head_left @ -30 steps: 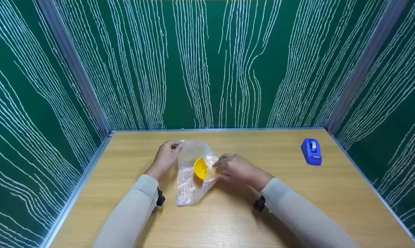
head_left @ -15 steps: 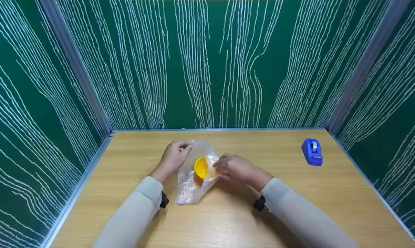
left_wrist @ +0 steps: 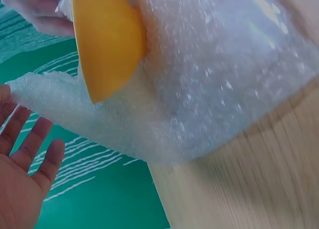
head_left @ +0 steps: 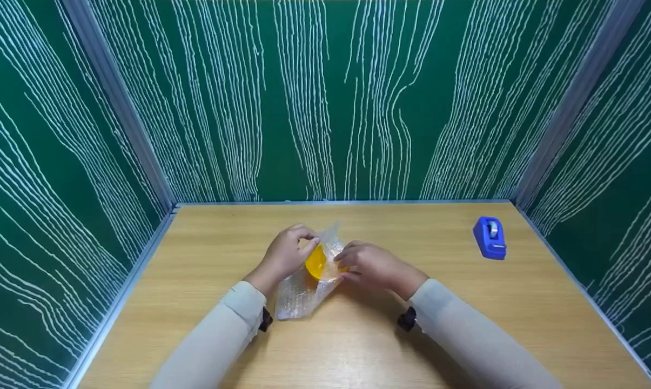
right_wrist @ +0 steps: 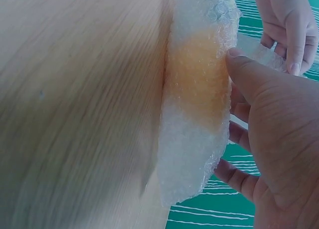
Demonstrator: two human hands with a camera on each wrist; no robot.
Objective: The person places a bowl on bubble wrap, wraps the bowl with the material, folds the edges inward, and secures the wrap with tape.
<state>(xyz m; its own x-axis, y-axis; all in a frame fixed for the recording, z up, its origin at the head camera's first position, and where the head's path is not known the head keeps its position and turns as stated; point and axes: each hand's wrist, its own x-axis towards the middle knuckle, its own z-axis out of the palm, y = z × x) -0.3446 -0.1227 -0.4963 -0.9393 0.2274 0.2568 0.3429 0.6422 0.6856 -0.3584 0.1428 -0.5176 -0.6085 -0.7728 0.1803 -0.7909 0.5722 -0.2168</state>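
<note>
Crossing rightward since half a second ago with the left hand (head_left: 287, 252), bringing the far-left corner of the bubble wrap (head_left: 298, 297) in over the yellow bowl (head_left: 315, 265). Keeping the right hand (head_left: 373, 265) at the same spot. Pinching that corner with left thumb and forefinger, with the other left fingers spread. Gripping the wrap's raised right side at the bowl with right thumb and fingers. Resting the bowl on the wrap, near the middle of the wooden table (head_left: 352, 346). Leaving open wood toward both side edges and the near side; less toward the back edge, along the green wall (head_left: 341, 135). Noting the blue tape dispenser (head_left: 487, 240) well apart, near the right edge. Facing the bowl's mouth upward. Running the wrap's long axis diagonally, from near-left corner to raised tip pointing wallward.
</note>
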